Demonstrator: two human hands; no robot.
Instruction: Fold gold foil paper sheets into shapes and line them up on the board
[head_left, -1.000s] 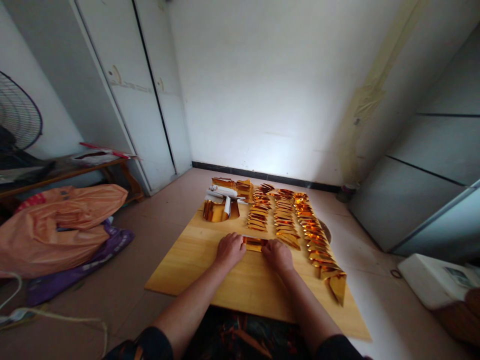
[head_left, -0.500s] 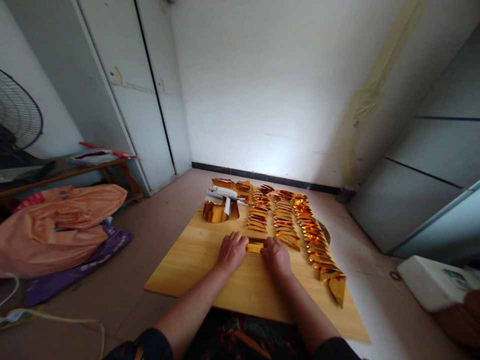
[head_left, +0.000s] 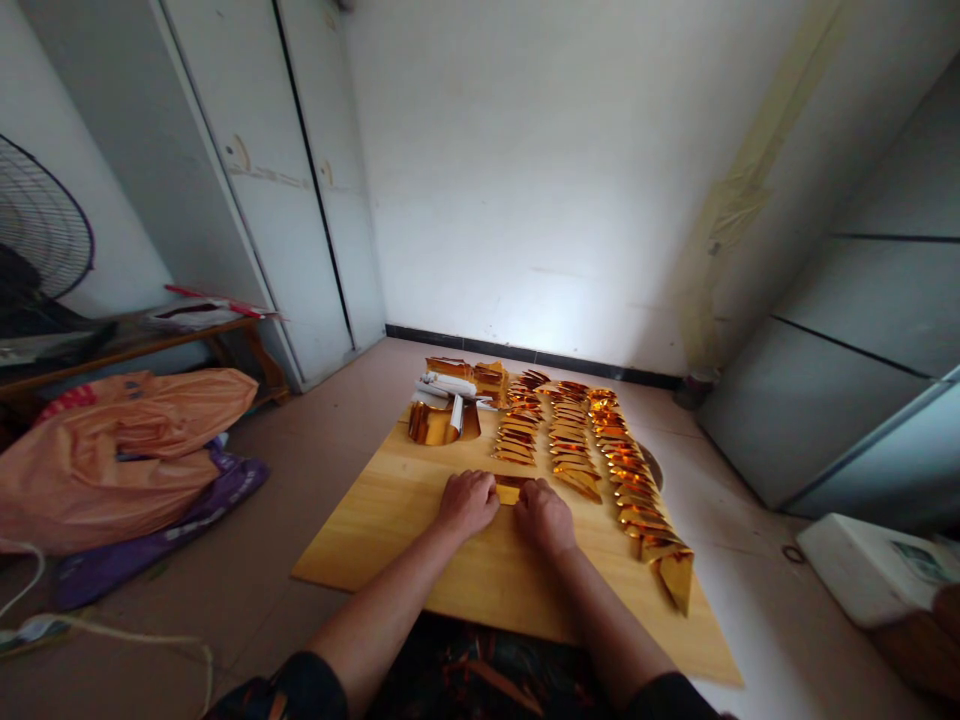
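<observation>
A small gold foil piece (head_left: 515, 494) is being held down around the middle of the wooden worktop (head_left: 382, 530). Its left end is clamped by the left hand (head_left: 469, 502), and its right end by the right hand (head_left: 546, 515), both curled in pretty tight, so only a short shiny stretch is left showing in between. The far side of the grip can't really be made out. Three rows of folded foil (head_left: 574, 430) are lined up beyond and to the right, while some curved gold sheets (head_left: 431, 424) and a white bundle (head_left: 450, 384) are parked toward the far left.
</observation>
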